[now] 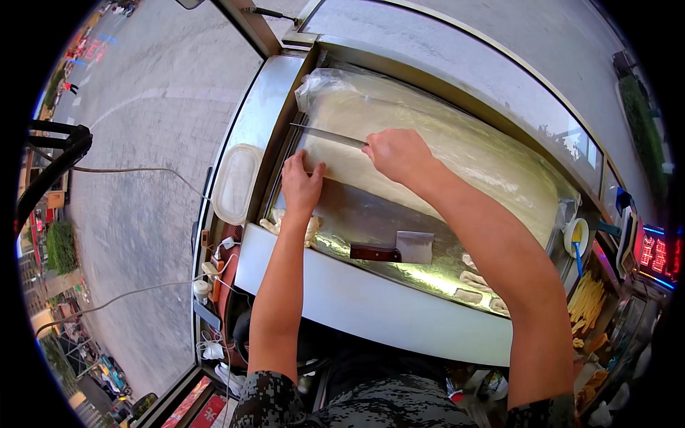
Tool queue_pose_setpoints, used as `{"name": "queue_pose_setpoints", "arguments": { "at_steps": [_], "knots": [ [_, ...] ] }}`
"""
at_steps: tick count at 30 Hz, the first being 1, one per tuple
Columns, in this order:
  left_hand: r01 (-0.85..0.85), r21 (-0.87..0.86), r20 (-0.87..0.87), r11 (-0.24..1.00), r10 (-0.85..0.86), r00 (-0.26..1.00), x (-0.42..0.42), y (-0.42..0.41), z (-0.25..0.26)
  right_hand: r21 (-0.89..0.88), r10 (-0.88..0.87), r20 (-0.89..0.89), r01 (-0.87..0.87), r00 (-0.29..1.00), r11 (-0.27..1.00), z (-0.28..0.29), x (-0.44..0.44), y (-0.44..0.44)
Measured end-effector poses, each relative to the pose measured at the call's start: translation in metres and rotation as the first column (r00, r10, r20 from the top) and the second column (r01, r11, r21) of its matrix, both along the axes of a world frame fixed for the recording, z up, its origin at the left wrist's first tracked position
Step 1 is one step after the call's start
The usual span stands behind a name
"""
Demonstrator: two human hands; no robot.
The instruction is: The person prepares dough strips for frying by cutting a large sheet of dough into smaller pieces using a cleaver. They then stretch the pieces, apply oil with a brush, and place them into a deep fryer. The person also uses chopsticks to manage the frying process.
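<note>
A broad slab of pale dough [428,139], with clear plastic film over much of it, lies on a metal work surface [369,208]. My right hand [398,152] grips a long, thin blade [332,135] whose handle is hidden in the fist; the blade lies across the dough's left part. My left hand [302,179] rests at the dough's near left corner, thumb apart from the fingers, holding nothing that shows. Nearer me lies a cleaver [415,247] with a dark wooden handle. Small dough pieces [473,281] sit at the near right, and dough scraps [312,230] lie beside my left forearm.
A white board [374,299] edges the near side. An oval plastic container [237,184] stands at the left, above cables and plugs [214,267]. At the right are a white bowl with a blue-handled utensil [576,235] and fried dough sticks [586,302]. Glass panels enclose the stall.
</note>
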State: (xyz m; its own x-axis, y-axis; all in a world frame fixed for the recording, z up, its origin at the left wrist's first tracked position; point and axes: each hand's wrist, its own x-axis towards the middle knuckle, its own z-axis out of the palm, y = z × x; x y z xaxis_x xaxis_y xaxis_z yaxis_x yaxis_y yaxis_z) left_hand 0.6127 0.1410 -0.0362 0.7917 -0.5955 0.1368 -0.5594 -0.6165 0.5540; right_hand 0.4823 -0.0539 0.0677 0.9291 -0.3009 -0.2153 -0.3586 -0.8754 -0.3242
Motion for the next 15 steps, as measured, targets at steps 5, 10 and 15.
{"name": "queue_pose_setpoints", "arguments": {
  "at_steps": [5, 10, 15],
  "knots": [
    [-0.058, -0.114, -0.047, 0.992, 0.053, 0.997, 0.002, 0.001, 0.010, -0.012, 0.020, -0.037, -0.020, 0.999, 1.000, -0.007, 0.011, 0.004],
    [0.337, -0.122, 0.362, 0.934, -0.274, 0.891, 0.032, -0.029, 0.060, -0.052, 0.138, -0.030, -0.139, 0.990, 0.989, -0.001, 0.022, 0.007],
    [0.583, 0.334, -0.093, 0.741, -0.590, 0.802, 0.075, -0.061, 0.066, 0.050, 0.049, -0.179, -0.041, 0.983, 0.998, 0.010, 0.035, 0.012]
  ]
}}
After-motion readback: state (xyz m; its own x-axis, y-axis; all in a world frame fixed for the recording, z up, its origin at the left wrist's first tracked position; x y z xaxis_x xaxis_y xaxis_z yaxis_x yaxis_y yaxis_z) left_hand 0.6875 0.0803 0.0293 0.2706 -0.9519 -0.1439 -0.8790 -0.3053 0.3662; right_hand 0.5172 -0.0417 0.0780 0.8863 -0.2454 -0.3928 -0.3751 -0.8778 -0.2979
